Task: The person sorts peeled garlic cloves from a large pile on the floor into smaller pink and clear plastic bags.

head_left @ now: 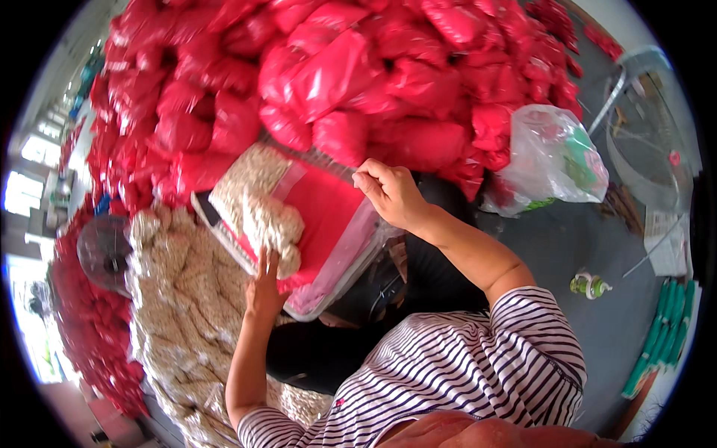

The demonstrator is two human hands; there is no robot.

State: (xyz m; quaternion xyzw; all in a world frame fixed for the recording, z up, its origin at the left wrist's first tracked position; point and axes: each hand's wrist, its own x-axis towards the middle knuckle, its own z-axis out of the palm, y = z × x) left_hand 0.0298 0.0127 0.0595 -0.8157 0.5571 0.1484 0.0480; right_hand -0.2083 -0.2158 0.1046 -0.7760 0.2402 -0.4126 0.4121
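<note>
My left hand [267, 290] rests with fingers stretched out against the near end of a cream-coloured, crumpled bundle [272, 224]. That bundle lies on a flat red plastic bag [320, 213] with a clear edge, spread over a pale tray [328, 299] in front of me. Another cream, grainy-looking piece [254, 173] sits at the tray's far left. Above the tray's right side, my right hand [392, 196] is closed, its thumb pressed to the curled fingers. Whatever it may pinch is too small to make out.
Stuffed red plastic bags [328, 75] are heaped beyond the tray. A large cream heap under clear film [187, 299] lies to the left. On the right are a clear bag [549, 160], a small green-capped bottle [589, 285], green rolls [661, 328] and a transparent chair [646, 142].
</note>
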